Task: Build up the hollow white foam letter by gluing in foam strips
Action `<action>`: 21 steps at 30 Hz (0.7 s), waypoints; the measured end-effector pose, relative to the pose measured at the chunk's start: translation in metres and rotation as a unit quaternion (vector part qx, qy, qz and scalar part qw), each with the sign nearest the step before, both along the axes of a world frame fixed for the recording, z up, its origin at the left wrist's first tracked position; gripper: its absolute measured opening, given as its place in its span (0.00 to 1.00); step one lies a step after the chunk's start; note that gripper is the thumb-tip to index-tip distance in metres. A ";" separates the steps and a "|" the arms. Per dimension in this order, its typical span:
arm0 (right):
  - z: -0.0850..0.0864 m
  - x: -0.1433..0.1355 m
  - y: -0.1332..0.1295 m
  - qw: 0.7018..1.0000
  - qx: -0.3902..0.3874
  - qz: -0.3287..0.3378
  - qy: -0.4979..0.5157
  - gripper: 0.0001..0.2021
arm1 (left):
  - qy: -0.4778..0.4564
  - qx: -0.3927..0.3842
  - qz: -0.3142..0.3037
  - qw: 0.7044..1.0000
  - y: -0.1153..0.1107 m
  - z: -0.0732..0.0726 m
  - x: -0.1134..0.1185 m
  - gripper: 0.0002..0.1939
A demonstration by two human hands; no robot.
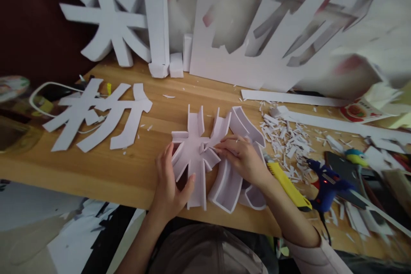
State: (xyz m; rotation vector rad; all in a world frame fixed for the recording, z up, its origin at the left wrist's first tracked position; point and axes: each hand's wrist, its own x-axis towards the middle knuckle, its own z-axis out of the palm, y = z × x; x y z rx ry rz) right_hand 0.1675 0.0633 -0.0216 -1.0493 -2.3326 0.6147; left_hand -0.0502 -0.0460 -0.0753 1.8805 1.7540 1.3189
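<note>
At ten o'clock of the walled white character [196, 154] lay a flat cutout [96, 115]; the left hand [171, 188] touched its eight-o'clock side, thumb and fingers apart. The right hand [240, 158] pinched its three-o'clock wall, fingertips partly hidden, covering neighbouring curved pieces [228, 184]. Scraps [289, 139] lay toward two, a yellow cutter [289, 186] toward four.

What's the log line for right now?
left hand: steadying white letter | right hand: touching its inner wall | blue glue gun: red light on

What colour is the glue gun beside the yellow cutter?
The glue gun is dark blue, shown best in the head view.
</note>
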 end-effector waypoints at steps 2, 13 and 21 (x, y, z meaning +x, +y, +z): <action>-0.001 0.000 -0.001 1.000 0.004 0.004 0.003 0.07 | 0.003 -0.006 0.002 1.000 -0.001 -0.001 -0.001 0.43; 0.013 0.003 -0.014 0.986 0.079 -0.125 0.077 0.06 | -0.066 -0.103 0.045 0.991 -0.009 0.003 0.006 0.41; 0.019 0.014 -0.024 0.946 -0.053 -0.249 0.203 0.08 | -0.017 -0.015 0.073 0.997 -0.014 0.005 -0.005 0.37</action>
